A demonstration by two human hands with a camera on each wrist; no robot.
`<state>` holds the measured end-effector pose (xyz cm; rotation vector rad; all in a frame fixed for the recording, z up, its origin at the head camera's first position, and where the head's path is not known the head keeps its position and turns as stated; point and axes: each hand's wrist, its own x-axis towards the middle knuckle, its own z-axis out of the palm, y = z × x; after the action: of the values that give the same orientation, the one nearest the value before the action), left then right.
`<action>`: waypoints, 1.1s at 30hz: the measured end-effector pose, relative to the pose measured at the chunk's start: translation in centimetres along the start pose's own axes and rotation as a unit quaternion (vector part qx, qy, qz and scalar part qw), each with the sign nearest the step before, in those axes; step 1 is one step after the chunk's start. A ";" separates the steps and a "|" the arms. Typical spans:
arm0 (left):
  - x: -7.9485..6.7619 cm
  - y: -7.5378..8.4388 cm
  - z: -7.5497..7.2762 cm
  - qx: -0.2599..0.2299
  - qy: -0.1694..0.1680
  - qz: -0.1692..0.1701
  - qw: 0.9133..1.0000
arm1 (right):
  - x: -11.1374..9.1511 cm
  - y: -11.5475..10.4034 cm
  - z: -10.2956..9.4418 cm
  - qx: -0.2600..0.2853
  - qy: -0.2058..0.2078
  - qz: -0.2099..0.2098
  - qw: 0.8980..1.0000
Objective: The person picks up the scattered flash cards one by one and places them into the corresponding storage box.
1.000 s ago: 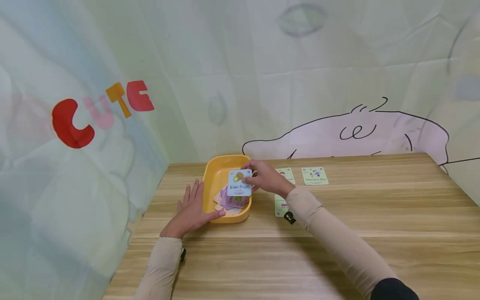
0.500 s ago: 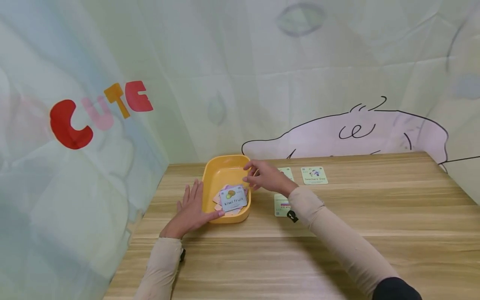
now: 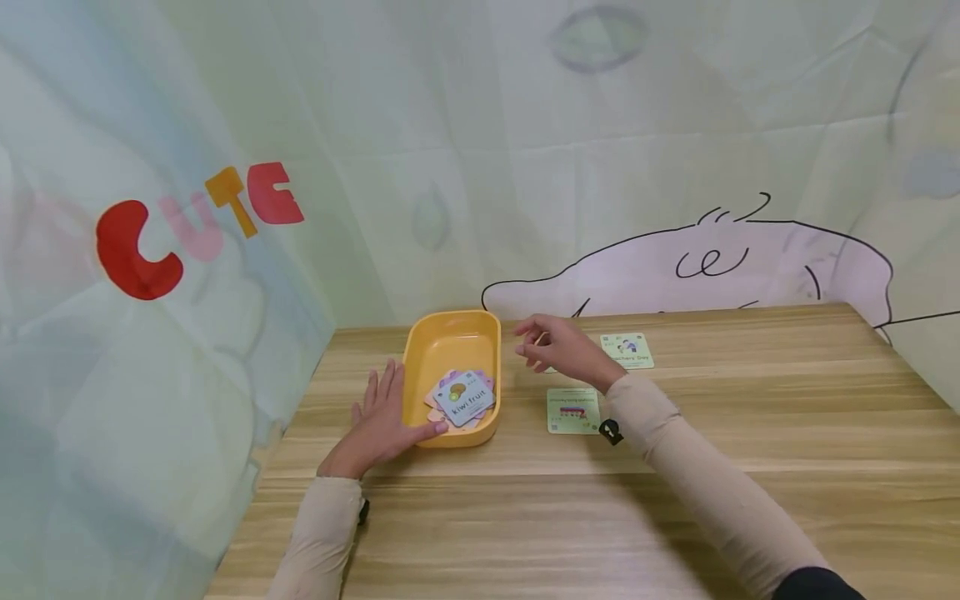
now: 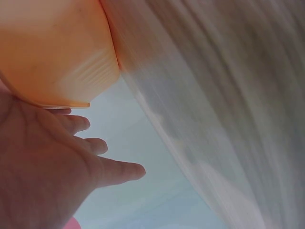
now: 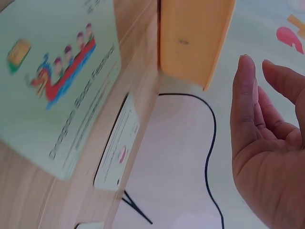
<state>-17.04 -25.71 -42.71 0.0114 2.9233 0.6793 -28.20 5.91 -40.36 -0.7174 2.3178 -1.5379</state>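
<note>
My left hand [image 3: 380, 422] lies spread along the left side of a yellow tray [image 3: 490, 333], its thumb over the near rim and its straight fingers against the wall. In the tray, a blue-grey kiwi fruit card [image 3: 465, 399] tops a loose pile of pink and purple cards. Right of the tray, my right hand [image 3: 567, 347] hovers above the table with loosely bent fingers and holds nothing. Below it lies a green Dragon Boat Festival card [image 3: 572, 412], whose print shows large in the right wrist view. Behind the hand, another green card [image 5: 119, 148] is mostly hidden in the head view.
A green Teachers' Day card [image 3: 627, 351] lies farther right on the wooden table [image 3: 720, 467]. A printed cloth backdrop [image 3: 420, 125] hangs behind the table and along its left side.
The kiwi fruit card left my right hand's pinch and dropped onto the pile in the tray. That hand then moved right, away from the tray. My left hand stayed put.
</note>
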 end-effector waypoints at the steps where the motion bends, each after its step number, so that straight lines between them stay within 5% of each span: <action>1: 0.0 0.0 0.0 0.000 0.000 0.000 1.000 | -0.1 0.2 -0.3 -0.001 0.002 0.002 1.000; 33: 0.0 -0.2 0.2 -0.010 0.004 0.006 1.000 | -4.0 6.2 -10.2 -0.114 0.071 0.060 0.989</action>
<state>-17.02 -25.79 -42.95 0.0254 2.9266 0.7124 -31.28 18.01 -42.14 -0.5223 2.6187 -1.3264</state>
